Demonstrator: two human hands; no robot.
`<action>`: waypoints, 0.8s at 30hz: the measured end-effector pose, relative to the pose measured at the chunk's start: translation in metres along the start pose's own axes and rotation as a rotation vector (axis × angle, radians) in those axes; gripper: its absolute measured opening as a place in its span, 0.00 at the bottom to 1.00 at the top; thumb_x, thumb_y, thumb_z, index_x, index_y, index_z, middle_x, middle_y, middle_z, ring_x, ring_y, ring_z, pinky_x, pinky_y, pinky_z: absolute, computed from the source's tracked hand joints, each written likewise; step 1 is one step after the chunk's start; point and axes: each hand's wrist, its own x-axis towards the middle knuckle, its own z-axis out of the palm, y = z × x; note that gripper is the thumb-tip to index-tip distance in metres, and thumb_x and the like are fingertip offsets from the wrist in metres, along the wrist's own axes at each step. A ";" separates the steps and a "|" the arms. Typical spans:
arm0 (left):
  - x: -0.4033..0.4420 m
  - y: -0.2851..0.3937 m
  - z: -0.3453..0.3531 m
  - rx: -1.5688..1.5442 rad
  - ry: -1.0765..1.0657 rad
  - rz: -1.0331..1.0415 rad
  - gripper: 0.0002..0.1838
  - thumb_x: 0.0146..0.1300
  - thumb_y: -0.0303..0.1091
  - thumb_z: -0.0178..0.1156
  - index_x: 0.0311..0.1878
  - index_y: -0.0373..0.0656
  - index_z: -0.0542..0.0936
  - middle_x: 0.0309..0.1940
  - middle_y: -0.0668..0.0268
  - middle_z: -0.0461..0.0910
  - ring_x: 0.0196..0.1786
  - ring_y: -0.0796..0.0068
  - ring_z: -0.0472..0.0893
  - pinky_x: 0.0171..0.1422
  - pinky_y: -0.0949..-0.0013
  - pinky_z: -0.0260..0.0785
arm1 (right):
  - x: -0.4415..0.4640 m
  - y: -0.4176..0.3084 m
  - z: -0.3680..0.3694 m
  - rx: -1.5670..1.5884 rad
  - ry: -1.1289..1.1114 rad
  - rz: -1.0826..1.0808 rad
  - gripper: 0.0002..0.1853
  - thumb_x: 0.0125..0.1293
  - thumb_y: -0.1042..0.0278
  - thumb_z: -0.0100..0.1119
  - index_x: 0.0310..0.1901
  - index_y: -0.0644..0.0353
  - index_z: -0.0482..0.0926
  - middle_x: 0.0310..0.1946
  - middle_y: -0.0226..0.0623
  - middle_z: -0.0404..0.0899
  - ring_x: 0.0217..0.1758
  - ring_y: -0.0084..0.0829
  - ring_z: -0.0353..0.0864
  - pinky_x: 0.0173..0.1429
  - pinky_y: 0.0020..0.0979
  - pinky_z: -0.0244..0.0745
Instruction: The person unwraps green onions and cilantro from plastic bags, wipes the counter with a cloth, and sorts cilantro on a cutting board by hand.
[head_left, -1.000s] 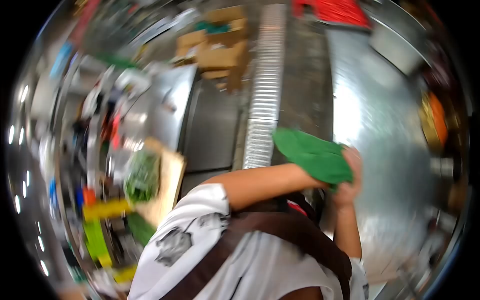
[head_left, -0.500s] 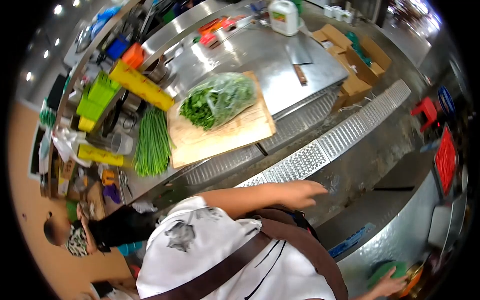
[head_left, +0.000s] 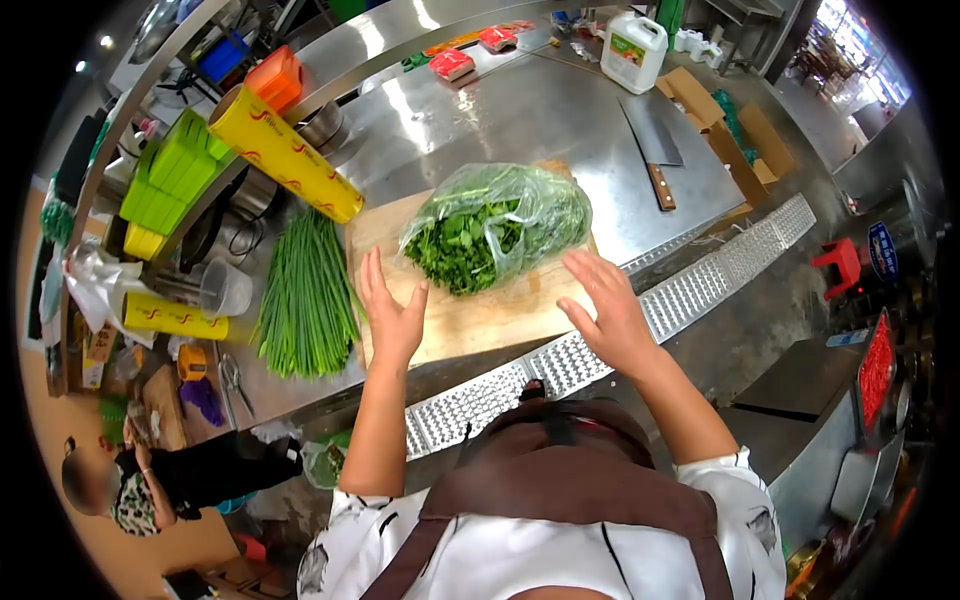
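Leafy green herbs in a clear plastic bag lie on a wooden cutting board. My left hand is over the board's left part, fingers apart, holding nothing. On the other side, my right hand is raised near the board's right front corner, also open and empty. Neither hand appears to touch the bag. A bundle of long green stalks lies left of the board. To the right, a cleaver with a wooden handle rests on the steel table.
A yellow roll leans behind the stalks. A white jug stands at the table's back. Another person is at the lower left. Cardboard boxes, a metal floor grate and a red stool are at the right.
The view has turned towards the table with the herbs. The green cloth that my hands held, last seen under my right hand, is out of view. Both hands have come over to the board.
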 end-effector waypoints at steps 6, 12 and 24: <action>0.012 0.033 0.014 0.208 -0.189 0.069 0.59 0.39 0.57 0.70 0.71 0.49 0.48 0.70 0.47 0.40 0.72 0.44 0.41 0.71 0.41 0.38 | 0.009 0.064 0.006 0.003 0.154 0.329 0.30 0.59 0.69 0.58 0.62 0.67 0.61 0.61 0.52 0.64 0.65 0.47 0.61 0.68 0.40 0.55; 0.020 0.062 0.049 0.396 -0.159 0.127 0.53 0.40 0.53 0.71 0.68 0.45 0.55 0.67 0.45 0.49 0.69 0.45 0.51 0.69 0.44 0.44 | -0.040 0.149 -0.022 -0.200 0.304 0.501 0.32 0.61 0.65 0.57 0.64 0.66 0.58 0.66 0.56 0.52 0.69 0.51 0.53 0.69 0.42 0.50; 0.060 -0.019 0.063 0.371 -0.077 0.346 0.18 0.54 0.32 0.65 0.43 0.31 0.73 0.37 0.54 0.72 0.35 0.65 0.73 0.38 0.66 0.68 | -0.411 0.058 -0.096 -1.067 0.861 1.695 0.33 0.58 0.59 0.58 0.64 0.61 0.59 0.67 0.51 0.52 0.69 0.50 0.52 0.68 0.48 0.48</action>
